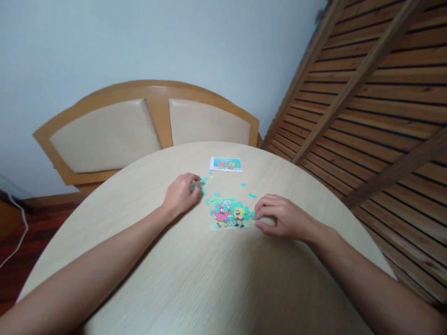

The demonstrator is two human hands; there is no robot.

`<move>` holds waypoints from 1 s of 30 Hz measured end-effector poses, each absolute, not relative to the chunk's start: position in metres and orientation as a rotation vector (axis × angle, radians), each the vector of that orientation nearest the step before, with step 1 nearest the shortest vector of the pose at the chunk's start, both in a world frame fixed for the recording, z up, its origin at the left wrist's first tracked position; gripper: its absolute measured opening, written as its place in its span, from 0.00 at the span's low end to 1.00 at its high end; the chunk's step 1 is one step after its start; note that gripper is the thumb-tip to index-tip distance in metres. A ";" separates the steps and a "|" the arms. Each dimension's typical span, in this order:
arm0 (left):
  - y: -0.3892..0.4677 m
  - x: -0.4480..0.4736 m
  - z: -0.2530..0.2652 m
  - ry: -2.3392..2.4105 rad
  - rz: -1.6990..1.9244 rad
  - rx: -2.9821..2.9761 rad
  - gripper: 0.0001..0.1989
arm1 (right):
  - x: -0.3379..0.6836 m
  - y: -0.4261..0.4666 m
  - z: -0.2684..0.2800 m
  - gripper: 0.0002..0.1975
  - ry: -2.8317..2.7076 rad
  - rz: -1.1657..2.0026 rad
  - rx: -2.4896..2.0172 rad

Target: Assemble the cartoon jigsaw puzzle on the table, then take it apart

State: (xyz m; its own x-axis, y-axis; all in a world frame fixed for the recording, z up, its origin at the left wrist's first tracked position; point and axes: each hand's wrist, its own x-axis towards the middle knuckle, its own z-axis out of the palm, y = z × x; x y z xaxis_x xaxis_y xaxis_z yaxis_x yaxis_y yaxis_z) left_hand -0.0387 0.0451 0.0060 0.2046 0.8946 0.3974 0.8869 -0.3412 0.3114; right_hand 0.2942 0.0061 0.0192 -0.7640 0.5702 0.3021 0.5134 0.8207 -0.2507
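The puzzle is lying between your left hand and right hand, both half-curled, inward from the far edge of the tabletop; whether they're holding anything, I can't tell.

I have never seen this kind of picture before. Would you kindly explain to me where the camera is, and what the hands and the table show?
There is no machine here. This single picture comes from a camera worn on a person's head, looking forward and down, so you see their own bare left hand and right hand. On the pale table lies a partly joined cartoon puzzle, with loose pieces around it and a small printed card beyond. The left fingers are at some loose pieces; the right fingers are at the puzzle's right edge. Whether either hand grips a piece is too small to tell.
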 end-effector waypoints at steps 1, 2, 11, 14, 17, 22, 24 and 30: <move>0.050 -0.050 0.010 1.857 0.696 2.409 0.14 | 0.294 0.007 0.020 0.07 -2.624 0.223 -0.812; 0.055 -0.060 0.015 1.913 0.568 2.358 0.15 | 0.295 0.007 0.020 0.07 -2.613 0.233 -0.809; 0.074 -0.109 0.033 1.568 0.179 2.214 0.17 | 0.293 0.011 0.018 0.09 -2.584 0.272 -0.773; 0.077 -0.108 0.029 1.590 0.137 2.248 0.14 | 0.294 0.014 0.013 0.09 -2.604 0.232 -0.751; 0.078 -0.106 0.027 1.649 0.083 2.267 0.13 | 0.296 0.017 0.008 0.12 -2.634 0.211 -0.720; 0.077 -0.104 0.032 1.745 0.078 2.271 0.10 | 0.296 0.019 0.004 0.12 -2.627 0.225 -0.694; 0.076 -0.101 0.037 1.748 0.107 2.267 0.10 | 0.295 0.019 0.004 0.12 -2.615 0.229 -0.693; 0.052 -0.048 0.029 1.409 0.529 2.249 0.12 | 0.293 0.017 0.006 0.11 -2.610 0.250 -0.692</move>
